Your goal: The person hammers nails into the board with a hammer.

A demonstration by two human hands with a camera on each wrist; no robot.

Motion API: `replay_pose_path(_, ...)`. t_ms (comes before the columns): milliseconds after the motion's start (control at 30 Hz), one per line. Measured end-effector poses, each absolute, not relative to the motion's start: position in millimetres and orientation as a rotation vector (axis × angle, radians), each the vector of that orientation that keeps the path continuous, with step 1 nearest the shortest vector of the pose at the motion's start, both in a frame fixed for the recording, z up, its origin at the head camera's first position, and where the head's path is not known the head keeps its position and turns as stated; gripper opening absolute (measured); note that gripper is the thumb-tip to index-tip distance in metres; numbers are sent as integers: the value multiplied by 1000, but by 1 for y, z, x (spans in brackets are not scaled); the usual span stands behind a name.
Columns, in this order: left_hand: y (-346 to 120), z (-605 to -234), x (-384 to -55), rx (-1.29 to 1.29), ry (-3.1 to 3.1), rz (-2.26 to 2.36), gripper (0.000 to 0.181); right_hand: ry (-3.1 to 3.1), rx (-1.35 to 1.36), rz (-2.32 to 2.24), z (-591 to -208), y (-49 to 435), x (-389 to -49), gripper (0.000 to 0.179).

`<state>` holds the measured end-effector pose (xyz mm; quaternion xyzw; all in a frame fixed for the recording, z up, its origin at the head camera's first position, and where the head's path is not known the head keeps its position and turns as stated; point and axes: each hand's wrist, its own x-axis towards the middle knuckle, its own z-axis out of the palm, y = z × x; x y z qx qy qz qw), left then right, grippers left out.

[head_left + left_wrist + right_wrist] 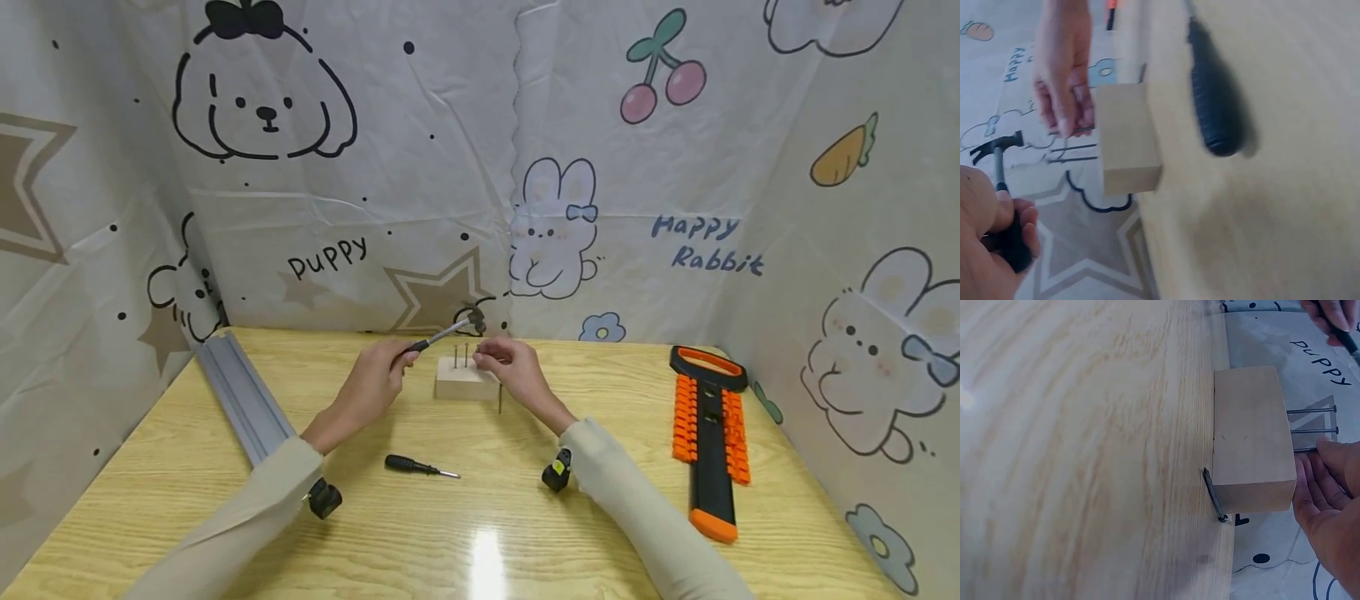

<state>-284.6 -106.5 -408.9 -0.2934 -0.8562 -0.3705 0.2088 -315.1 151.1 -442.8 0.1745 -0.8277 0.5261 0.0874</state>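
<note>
Two nails (1314, 431) stood in a wooden block (465, 387); right hand (517, 367) pinched another nail (1305, 450), seemingly positioning it; left hand (377, 372) gripped a claw hammer (448, 330); tapping seemed due.

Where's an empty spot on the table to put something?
The yellow wooden table is bare between the beige sleeves, this side of the black-handled screwdriver. Another free patch lies between the right sleeve and the black-and-orange plastic rack. Around the pale wooden block it's crowded: upright metal nails, another nail, left hand, right hand and black-handled hammer.
</note>
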Motion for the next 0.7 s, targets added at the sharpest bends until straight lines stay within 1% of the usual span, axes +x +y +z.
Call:
replay_pose_path(167,-109,-403,-286,-769,-2252,-1110,17,-2469,531,1566,-443,151,-315,19)
replay_pose_path(300,-105,-410,-284,-819,-2423,-1059,16,-2465,519,1567,-440,151,-316,19)
replay_pose_path(400,-102,-414,-282,-858,-2516,-966,14,-2453,491,1570,-439,153,-317,15)
replay_pose_path(700,-102,-423,-278,-840,-2485,-960,13,-2460,501,1579,-443,151,-319,11)
